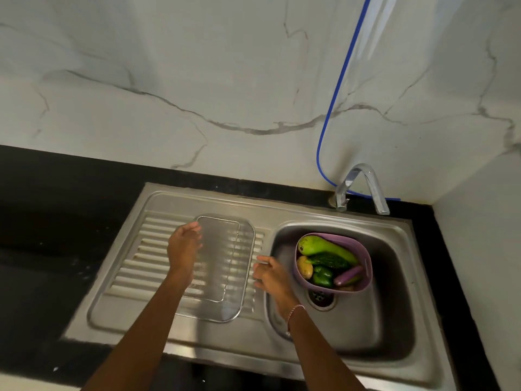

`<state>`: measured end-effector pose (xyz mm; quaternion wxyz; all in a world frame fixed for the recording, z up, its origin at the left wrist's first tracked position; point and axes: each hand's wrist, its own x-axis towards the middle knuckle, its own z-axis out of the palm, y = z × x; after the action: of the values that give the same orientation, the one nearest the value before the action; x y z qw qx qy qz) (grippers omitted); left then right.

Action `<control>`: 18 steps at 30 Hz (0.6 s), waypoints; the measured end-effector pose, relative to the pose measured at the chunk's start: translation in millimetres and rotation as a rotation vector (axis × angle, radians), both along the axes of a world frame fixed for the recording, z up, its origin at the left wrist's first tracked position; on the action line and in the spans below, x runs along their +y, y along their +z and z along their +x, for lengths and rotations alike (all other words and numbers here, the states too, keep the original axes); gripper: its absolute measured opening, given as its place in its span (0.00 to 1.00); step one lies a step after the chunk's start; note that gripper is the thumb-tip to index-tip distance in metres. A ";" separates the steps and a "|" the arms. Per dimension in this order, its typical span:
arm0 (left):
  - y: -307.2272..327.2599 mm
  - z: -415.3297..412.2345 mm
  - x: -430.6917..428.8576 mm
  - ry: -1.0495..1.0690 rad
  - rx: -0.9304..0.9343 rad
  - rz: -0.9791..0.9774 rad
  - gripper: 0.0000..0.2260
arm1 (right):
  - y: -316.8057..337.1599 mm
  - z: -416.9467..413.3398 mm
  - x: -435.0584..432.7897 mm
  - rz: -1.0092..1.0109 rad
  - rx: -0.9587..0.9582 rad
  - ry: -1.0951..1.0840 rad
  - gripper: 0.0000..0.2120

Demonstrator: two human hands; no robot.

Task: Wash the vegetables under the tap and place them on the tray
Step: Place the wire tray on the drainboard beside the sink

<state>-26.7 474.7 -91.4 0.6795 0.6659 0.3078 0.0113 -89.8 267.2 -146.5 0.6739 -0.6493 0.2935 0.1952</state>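
left hand (pixel 184 245), fingers slack and holding nothing, sits at the bare tray's (pixel 225 301) ten o'clock; right hand (pixel 269 273), likewise loose, at three, perhaps touching it. vegetables (pixel 324 249) wait in the basket (pixel 366 265) further toward three, none washed yet.

Wall (pixel 225 80): white, grey veining. Bench (pixel 56 193): black. Sink (pixel 366 320): dull steel grey, parallel ribs on its left part. Tray (pixel 225 249): silvery fine mesh. Tap (pixel 363 182): bright chrome. Basket (pixel 363 255): mauve. Contents: pale green gourd (pixel 324 248), dark green bitter gourd (pixel 329 261), tan potato (pixel 305 267), glossy green capsicum (pixel 322 276), purple aubergine (pixel 348 275). Edging strip (pixel 342 71) on wall: blue.
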 end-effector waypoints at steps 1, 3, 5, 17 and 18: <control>-2.0 1.2 7.9 0.019 0.026 0.107 0.05 | 0.2 0.8 4.3 0.011 0.007 -0.008 0.11; -4.3 2.0 20.8 -0.036 0.124 0.332 0.11 | 3.2 1.3 11.1 0.012 0.023 -0.016 0.09; -13.0 2.1 37.8 -0.168 0.247 0.410 0.12 | 3.4 2.9 17.1 -0.004 0.036 -0.030 0.07; -39.4 -11.7 62.8 -0.254 0.368 0.309 0.16 | 8.3 15.9 37.4 -0.029 0.120 -0.112 0.09; -39.3 -12.0 64.6 -0.256 0.377 0.274 0.17 | 12.4 16.2 39.9 -0.017 0.119 -0.119 0.08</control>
<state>-38.7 539.4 -130.7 0.5096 0.7756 0.3376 -0.1573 -73.6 307.1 -134.1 0.6601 -0.6236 0.3729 0.1906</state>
